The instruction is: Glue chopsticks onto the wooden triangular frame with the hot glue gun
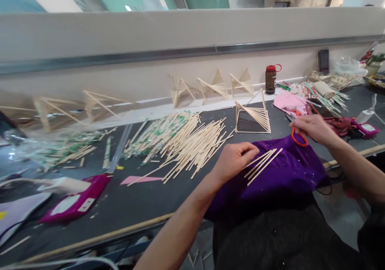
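Note:
My left hand [236, 160] is over the left part of a purple cloth [279, 174] on my lap, its fingers curled and pressed together. Whatever they pinch, if anything, is too small to make out. Several thin wooden sticks [264, 166] lie side by side on the cloth, right beside these fingertips. At the cloth's far right edge, my right hand [311, 126] is closed on scissors with an orange handle [300, 140]. A dark blade shows just beyond that hand. Behind the cloth stands a frame of glued wooden sticks [252, 117].
A large pile of wooden sticks [195, 146] covers the table's middle, with paper-wrapped ones [156, 136] beside it. More stick frames [215, 86] line the wall near a red-capped bottle [270, 79]. A magenta box [78, 200] lies left; pink paper [290, 103] lies right.

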A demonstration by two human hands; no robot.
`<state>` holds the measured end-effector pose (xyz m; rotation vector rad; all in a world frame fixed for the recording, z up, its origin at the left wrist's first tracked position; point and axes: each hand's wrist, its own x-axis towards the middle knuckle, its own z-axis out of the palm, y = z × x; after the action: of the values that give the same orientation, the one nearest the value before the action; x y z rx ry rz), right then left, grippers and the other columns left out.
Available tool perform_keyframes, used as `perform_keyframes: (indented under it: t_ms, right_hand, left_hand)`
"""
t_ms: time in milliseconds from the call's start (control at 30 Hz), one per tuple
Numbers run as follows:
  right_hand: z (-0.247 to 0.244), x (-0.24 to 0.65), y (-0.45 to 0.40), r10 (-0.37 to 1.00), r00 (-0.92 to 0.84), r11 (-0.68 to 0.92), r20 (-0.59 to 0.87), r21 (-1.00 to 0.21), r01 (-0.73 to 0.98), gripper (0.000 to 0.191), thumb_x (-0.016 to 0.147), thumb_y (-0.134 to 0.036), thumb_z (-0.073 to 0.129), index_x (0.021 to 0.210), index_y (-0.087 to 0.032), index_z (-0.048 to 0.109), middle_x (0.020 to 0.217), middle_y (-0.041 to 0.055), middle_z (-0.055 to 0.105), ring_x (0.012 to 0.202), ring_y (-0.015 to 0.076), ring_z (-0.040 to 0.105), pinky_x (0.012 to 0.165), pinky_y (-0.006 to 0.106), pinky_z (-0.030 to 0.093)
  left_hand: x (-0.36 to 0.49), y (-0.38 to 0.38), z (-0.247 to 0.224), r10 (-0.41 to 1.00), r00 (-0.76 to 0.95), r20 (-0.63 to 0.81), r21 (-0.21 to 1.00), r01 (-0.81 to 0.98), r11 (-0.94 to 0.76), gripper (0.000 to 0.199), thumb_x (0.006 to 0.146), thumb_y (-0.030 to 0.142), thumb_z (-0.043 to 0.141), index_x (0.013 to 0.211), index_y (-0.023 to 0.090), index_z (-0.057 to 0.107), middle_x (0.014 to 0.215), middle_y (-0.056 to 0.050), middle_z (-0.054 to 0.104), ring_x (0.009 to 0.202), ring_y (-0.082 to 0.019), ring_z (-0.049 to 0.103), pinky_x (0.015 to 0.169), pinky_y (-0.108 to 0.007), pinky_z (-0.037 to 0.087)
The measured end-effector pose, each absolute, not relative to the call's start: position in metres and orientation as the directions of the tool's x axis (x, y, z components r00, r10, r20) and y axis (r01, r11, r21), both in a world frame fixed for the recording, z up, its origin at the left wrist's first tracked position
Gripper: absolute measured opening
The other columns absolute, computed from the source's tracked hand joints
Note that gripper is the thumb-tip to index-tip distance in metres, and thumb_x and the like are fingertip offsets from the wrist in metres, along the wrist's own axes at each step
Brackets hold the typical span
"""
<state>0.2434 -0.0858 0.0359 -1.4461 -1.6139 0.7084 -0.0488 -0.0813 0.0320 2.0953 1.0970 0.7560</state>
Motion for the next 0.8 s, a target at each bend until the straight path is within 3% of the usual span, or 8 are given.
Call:
perform_keyframes:
  t_ms: [67,133,233,367,533,800]
  right_hand:
    - [0.019,0.225,-0.056,0.988,-0.104,0.153,0.112,-0.71,0.687,0.028,0.085,-0.035,0.053,0.082,-0.015,0.072,0.07,0.0033,0.068,0.053,0.0111,0.055,0.053,0.023,0.04]
    - [0.007,0.207,-0.033,0.99,-0.121,0.144,0.078,-0.478,0.867,0.028,0.086,-0.036,0.053,0.087,-0.017,0.073,0.082,0.005,0.073,0.072,0.0156,0.064,0.062,0.023,0.041]
    - [-0.001,0.188,-0.012,0.996,-0.084,0.08,-0.007,-0.235,0.969,0.034,0.086,-0.045,0.054,0.096,-0.019,0.073,0.094,0.0084,0.074,0.087,0.0216,0.067,0.064,0.025,0.041]
    - [-0.003,0.183,-0.003,0.998,-0.053,0.045,-0.039,-0.187,0.981,0.035,0.086,-0.045,0.054,0.099,-0.017,0.072,0.1,0.0121,0.074,0.091,0.0249,0.068,0.064,0.026,0.042]
    - [-0.008,0.188,0.0,0.998,-0.05,0.042,-0.042,-0.171,0.984,0.036,0.087,-0.046,0.053,0.098,-0.017,0.072,0.1,0.0114,0.074,0.093,0.0244,0.068,0.065,0.026,0.042]
    - [-0.01,0.187,0.005,0.999,-0.025,0.017,-0.038,-0.187,0.982,0.035,0.089,-0.043,0.052,0.102,-0.017,0.072,0.102,0.0123,0.074,0.094,0.025,0.069,0.067,0.026,0.044]
  left_hand:
    - [-0.054,-0.054,0.026,0.915,0.313,0.255,0.682,0.612,-0.4,0.016,0.083,0.032,0.06,0.085,0.025,0.075,0.076,-0.002,0.075,0.074,-0.02,0.068,0.074,-0.03,0.051]
    - [-0.056,-0.023,0.022,0.932,0.219,0.289,0.571,0.742,-0.351,0.018,0.082,0.028,0.062,0.095,0.023,0.074,0.087,-0.005,0.076,0.083,-0.023,0.069,0.081,-0.033,0.05]
    - [-0.051,0.017,0.016,0.952,0.143,0.27,0.502,0.823,-0.266,0.029,0.08,0.022,0.063,0.108,0.018,0.069,0.103,-0.011,0.074,0.094,-0.027,0.068,0.088,-0.036,0.048]
    - [-0.043,0.042,0.003,0.968,0.122,0.219,0.543,0.809,-0.225,0.032,0.082,0.02,0.059,0.112,0.014,0.066,0.1,-0.012,0.073,0.09,-0.026,0.068,0.083,-0.034,0.05]
    - [-0.042,0.047,-0.013,0.967,0.126,0.219,0.565,0.792,-0.231,0.022,0.081,0.017,0.055,0.099,0.019,0.069,0.09,-0.009,0.074,0.086,-0.024,0.069,0.078,-0.032,0.05]
    - [-0.045,0.056,-0.027,0.97,0.117,0.215,0.574,0.788,-0.223,0.025,0.084,0.018,0.049,0.099,0.021,0.069,0.078,-0.006,0.073,0.086,-0.023,0.069,0.078,-0.032,0.05]
